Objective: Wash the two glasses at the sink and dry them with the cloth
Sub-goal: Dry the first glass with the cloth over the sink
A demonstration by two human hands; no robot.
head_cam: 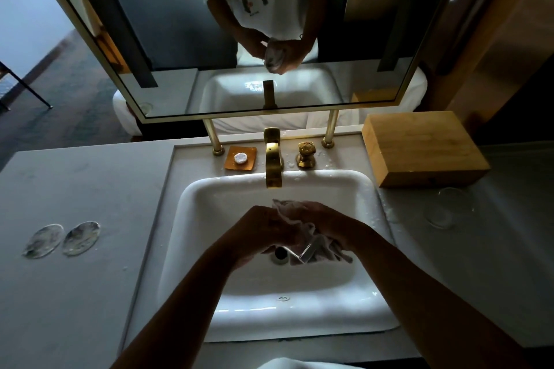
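Both my hands over sink: left hand gripped glass, right hand clutched cloth around it.

Over the white sink, the left hand and right hand are holding a glass wrapped in a pale cloth. Another glass is standing on the counter by a wooden box. The gold tap is sitting behind the basin.
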